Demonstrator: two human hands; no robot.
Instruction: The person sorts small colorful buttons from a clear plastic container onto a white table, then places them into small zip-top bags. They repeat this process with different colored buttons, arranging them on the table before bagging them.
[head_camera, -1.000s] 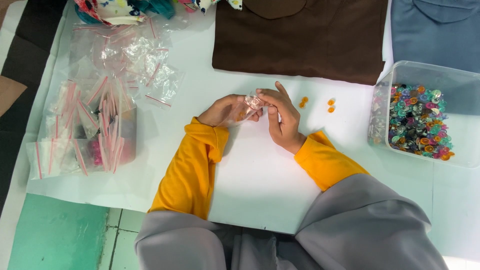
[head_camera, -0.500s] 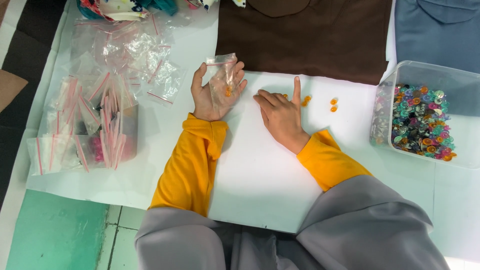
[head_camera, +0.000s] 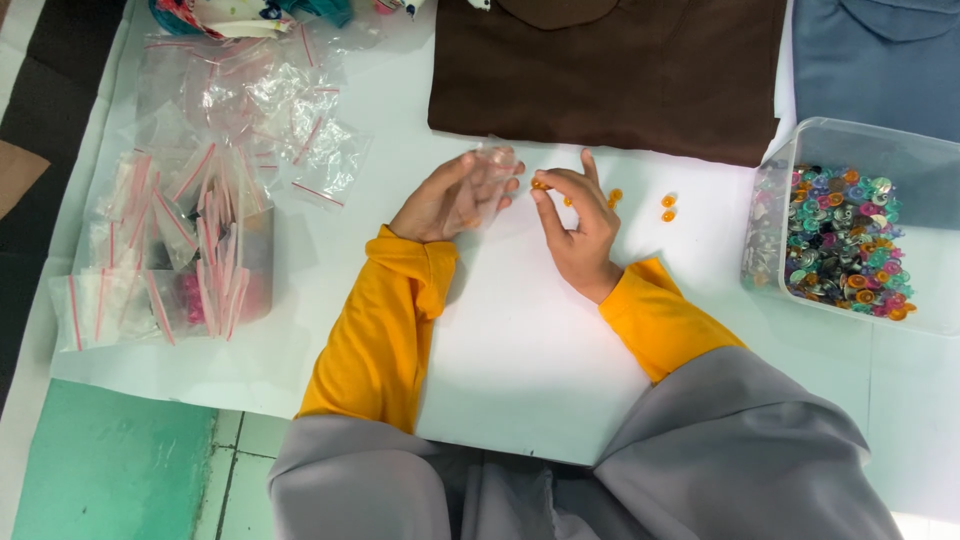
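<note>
Bagging of small orange buttons, one piece pinched and held at the bag mouth.

Loose clear zip bags (head_camera: 250, 110) with red strips lie toward the surface's (head_camera: 520, 350) left edge; mid-surface, the left hand (head_camera: 455, 195) has its grip curled lightly round a small clear bag (head_camera: 495, 175). Just beside it, the right hand (head_camera: 575, 220) pinches one orange button (head_camera: 540, 184) between thumb and forefinger. More orange buttons (head_camera: 668, 207) lie nearby, and a clear tub (head_camera: 850, 140) of mixed coloured buttons sits at the right edge. As I judge it, the next move calls for the bag mouth held apart and the button steered in without slipping.
</note>
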